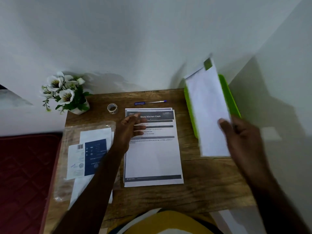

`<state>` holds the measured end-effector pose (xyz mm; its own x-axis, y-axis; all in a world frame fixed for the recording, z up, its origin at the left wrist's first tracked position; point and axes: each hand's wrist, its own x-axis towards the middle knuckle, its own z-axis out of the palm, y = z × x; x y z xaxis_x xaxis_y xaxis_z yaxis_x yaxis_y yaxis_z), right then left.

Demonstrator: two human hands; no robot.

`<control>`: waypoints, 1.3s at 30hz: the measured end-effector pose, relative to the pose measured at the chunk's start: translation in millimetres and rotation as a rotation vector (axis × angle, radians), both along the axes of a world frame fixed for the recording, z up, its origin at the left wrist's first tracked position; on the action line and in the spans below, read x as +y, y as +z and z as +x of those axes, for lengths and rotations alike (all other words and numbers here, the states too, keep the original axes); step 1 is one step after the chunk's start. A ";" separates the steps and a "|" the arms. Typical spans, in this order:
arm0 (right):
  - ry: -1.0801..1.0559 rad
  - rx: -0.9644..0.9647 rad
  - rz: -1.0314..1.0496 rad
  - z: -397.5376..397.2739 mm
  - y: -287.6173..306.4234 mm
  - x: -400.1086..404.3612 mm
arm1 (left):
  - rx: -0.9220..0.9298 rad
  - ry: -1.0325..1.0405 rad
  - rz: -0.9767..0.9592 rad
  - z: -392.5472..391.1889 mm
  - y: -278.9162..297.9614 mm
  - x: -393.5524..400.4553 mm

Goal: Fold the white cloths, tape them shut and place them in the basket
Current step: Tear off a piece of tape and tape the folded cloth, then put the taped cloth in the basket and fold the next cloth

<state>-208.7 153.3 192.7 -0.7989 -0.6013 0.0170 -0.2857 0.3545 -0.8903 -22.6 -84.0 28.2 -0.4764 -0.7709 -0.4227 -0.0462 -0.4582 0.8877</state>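
White folded cloth (208, 112), a long flat rectangle blurred by motion, was in the grip of the right hand (239, 137), whose thumb pressed on the cloth's near face while the other fingers curled behind its right edge. A small patch of green tape (208, 63) showed at the cloth's far end. The cloth was held above the bright green plastic basket (228, 97), covering most of it, so that only the basket's left and right rims appeared beside it; whether the cloth touched the basket could not be told.

The left hand (130, 127) hovered with fingers loosely spread and holding nothing, over the top left corner of the stack of white printed sheets (152, 157) headed "Store Kitchen Cloth", which lay at the middle of the wooden table (194, 196). Left of that arm lay a clear plastic packet with white and dark blue inserts (87, 154). Beyond the sheets stood a small roll of clear tape (112, 108) and, to its right, a blue pen (150, 102). At the table's far left corner sat a white pot of white artificial flowers (65, 93).
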 end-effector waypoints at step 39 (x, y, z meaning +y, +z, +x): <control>0.306 0.681 0.139 21.5 -132.9 -80.0 | -0.639 -0.155 -0.951 12.5 -2.0 -9.8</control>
<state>-187.2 73.3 59.8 -0.4359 -0.8271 0.3547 -0.8601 0.2668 -0.4347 -10.1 -93.7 26.2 -0.5024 -0.8590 0.0987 -0.6086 0.4324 0.6653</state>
